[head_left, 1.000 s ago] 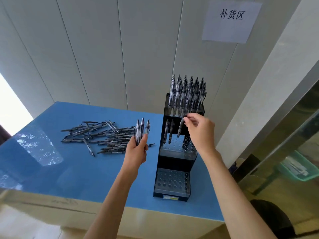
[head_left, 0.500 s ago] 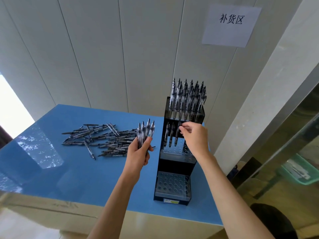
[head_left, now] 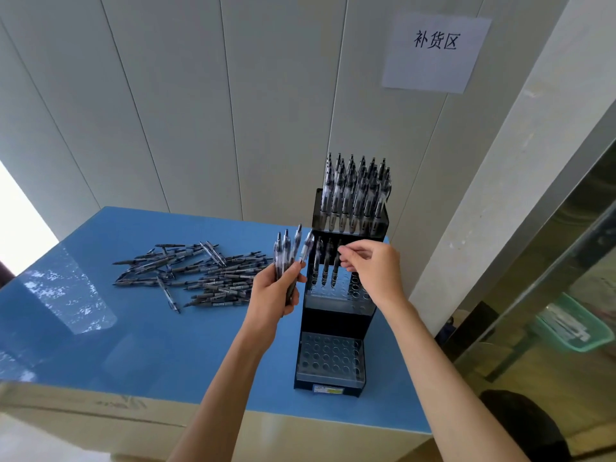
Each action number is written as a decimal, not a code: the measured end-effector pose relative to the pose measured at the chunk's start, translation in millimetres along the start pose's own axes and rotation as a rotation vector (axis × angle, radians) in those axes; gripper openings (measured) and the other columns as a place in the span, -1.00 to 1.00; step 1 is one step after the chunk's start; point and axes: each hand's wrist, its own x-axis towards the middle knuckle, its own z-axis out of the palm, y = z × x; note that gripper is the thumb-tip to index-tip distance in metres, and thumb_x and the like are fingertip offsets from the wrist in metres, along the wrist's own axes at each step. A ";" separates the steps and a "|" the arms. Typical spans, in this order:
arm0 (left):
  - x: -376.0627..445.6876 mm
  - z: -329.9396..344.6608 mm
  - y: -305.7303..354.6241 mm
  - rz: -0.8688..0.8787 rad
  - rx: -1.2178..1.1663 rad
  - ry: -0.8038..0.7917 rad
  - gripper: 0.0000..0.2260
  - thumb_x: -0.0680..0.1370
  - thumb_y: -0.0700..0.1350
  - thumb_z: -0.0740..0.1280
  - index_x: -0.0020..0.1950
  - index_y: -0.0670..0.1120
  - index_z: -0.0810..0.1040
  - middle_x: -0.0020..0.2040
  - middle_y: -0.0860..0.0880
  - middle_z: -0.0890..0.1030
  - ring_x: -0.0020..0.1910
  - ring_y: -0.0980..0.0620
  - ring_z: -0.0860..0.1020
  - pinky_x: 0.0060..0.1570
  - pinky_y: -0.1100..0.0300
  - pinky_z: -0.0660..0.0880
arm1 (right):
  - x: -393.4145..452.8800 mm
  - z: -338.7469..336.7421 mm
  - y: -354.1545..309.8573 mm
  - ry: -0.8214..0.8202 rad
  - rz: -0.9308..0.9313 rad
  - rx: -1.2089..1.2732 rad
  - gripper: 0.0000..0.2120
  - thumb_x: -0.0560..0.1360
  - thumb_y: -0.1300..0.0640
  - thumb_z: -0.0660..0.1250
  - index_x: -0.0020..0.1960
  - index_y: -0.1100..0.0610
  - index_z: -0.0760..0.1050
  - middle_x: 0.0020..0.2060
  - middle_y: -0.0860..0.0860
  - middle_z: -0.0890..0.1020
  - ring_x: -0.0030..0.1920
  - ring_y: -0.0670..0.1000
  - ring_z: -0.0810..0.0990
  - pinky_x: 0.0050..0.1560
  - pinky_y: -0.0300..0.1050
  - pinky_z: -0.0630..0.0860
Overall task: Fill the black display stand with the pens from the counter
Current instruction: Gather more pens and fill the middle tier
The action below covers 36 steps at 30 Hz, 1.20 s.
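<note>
A loose heap of pens (head_left: 196, 275) lies at about ten o'clock on the blue surface (head_left: 100, 345), well apart from the stand. The left hand (head_left: 271, 300) grips a fan of four or so pens (head_left: 290, 255) by their lower barrels, tips up, just beside the black stand (head_left: 333, 325). The stand's top tier is full, the middle holds three pens at its left, the bottom tier shows only bare holes. The right hand (head_left: 373, 268) pinches the top of the third pen (head_left: 336, 271) at twelve o'clock. These look light, stiff and slick; best pinched mid-barrel.
</note>
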 end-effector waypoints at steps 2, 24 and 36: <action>-0.9 6.5 2.0 0.013 0.020 -0.028 -0.73 0.66 -0.07 0.34 0.08 -0.30 0.58 -0.24 -0.06 0.63 -0.47 0.04 0.40 -0.51 0.23 0.24 | -1.0 -2.2 -16.2 -0.138 0.072 0.212 -0.86 0.55 0.19 0.43 0.05 0.23 0.68 -0.20 0.08 0.74 -0.17 0.04 0.73 -0.05 -0.02 0.69; 14.0 -15.4 11.5 0.080 0.162 0.058 -0.79 0.70 -0.01 0.26 0.04 -0.15 0.40 -0.37 0.06 0.43 -0.47 0.07 0.24 -0.48 0.24 0.26 | 20.8 -36.9 -16.8 0.180 -0.166 -0.102 -0.86 0.53 0.26 0.44 0.08 0.22 0.68 -0.23 -0.07 0.69 -0.21 -0.04 0.72 -0.04 -0.02 0.69; 12.7 -16.1 7.3 0.151 0.138 0.057 -0.83 0.71 -0.09 0.24 0.12 -0.09 0.61 -0.18 -0.01 0.62 -0.45 0.06 0.31 -0.45 0.22 0.28 | 9.4 -10.1 8.6 0.083 -0.144 -0.268 -0.84 0.53 0.22 0.45 0.09 0.23 0.69 -0.18 0.06 0.74 -0.19 -0.04 0.70 0.05 -0.03 0.66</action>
